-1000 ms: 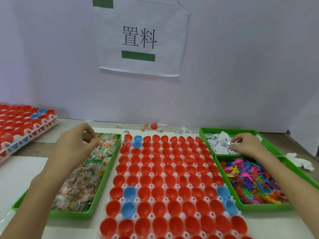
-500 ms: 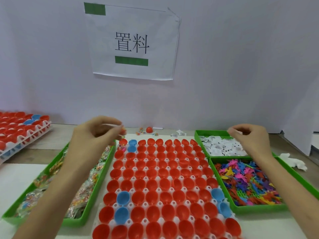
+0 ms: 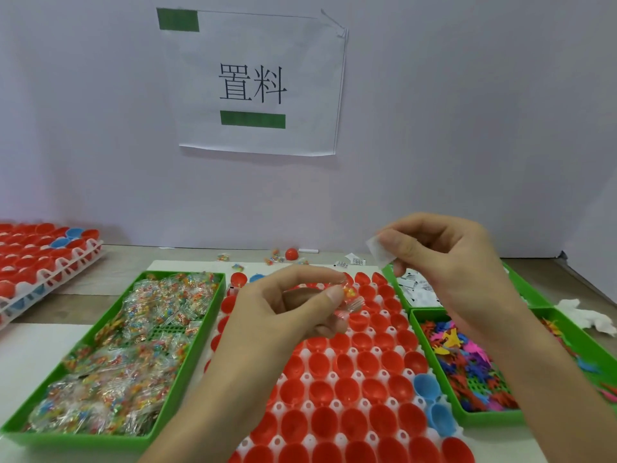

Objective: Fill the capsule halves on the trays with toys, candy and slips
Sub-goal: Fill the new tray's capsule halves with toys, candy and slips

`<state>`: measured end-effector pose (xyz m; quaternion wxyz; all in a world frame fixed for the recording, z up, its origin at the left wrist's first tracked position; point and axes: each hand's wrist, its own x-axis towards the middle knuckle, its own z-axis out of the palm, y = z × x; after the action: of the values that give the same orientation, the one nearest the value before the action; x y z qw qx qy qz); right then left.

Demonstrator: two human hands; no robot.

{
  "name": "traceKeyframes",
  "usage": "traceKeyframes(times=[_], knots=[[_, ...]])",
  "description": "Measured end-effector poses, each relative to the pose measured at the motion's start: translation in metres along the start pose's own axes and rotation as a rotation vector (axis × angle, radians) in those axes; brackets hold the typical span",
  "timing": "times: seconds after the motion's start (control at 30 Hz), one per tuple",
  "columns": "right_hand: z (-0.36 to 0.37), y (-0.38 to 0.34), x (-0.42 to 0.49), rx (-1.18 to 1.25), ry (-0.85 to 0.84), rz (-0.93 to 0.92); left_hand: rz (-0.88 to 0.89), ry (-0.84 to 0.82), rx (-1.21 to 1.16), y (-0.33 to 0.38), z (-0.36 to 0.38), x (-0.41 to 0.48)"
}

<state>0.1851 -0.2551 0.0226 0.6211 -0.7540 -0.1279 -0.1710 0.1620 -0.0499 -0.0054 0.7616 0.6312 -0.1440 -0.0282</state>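
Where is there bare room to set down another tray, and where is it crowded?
Free: white sheet between the stacked trays and candy bin; wooden strip behind that bin. Crowded: the capsule tray sits close between candy bin and toy bin, slip bin beside; left hand gripping a candy packet and right hand pinching a slip hover above.

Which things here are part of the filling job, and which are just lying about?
Job: capsule halves, candy tray, slip tray, toy tray, candy packet pinched by left hand, slip pinched by right hand.
Lying about: wall sign, red ball, stray candies at the back, crumpled tissue.
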Motion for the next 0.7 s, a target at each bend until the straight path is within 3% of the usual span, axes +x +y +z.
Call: traceKeyframes(times=[0.23,0.43,0.6,0.7], knots=[[0.006,-0.021,-0.013,-0.114,-0.292,0.047,0.023,0.024,0.07,-0.004,0.006,-0.004],[0.013,-0.019,-0.017,-0.202,-0.19,-0.021,0.024,-0.039,0.092,-0.002,0.007,-0.005],[0.02,-0.019,-0.019,-0.164,-0.184,-0.081,0.044,0.067,0.021,-0.004,0.008,-0.004],[0.011,-0.011,-0.011,-0.131,-0.098,-0.082,0.042,0.114,-0.012,-0.004,0.005,-0.002]])
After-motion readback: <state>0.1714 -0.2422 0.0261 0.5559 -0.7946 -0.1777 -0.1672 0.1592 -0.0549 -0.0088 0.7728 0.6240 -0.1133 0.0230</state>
